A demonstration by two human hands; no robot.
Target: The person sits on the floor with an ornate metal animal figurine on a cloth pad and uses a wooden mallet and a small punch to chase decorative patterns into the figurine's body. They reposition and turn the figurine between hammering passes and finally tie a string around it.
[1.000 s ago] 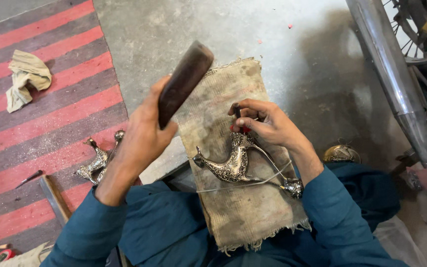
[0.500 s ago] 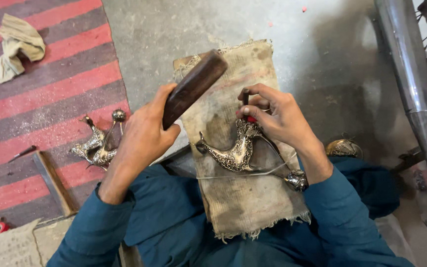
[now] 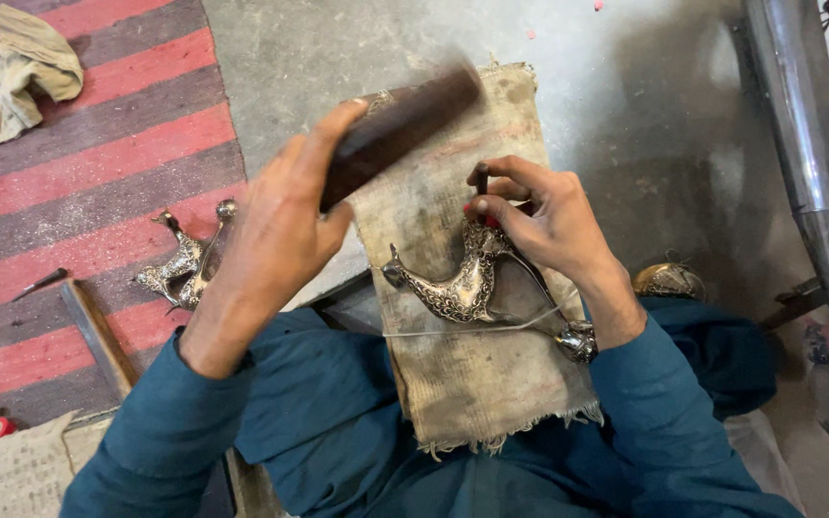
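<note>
Floor: bare grey concrete, with a red and grey striped rug [image 3: 88, 182] on the left.
Work surface: a worn burlap cloth [image 3: 477, 384] laid over the person's lap.
Left hand [image 3: 275, 240]: fingers wrapped tight around a dark wooden block [image 3: 400, 134], raised and blurred above the cloth.
Right hand [image 3: 539, 216]: fingertips pinched narrow on a thin punch [image 3: 482, 182], held upright on the piece.
Piece: an ornate silver-coloured metal casting [image 3: 458, 283] lies on the cloth, under the right hand.
Nearby: a similar metal casting [image 3: 179, 269] lies on the rug; a crumpled rag [image 3: 26, 77] lies at top left.
</note>
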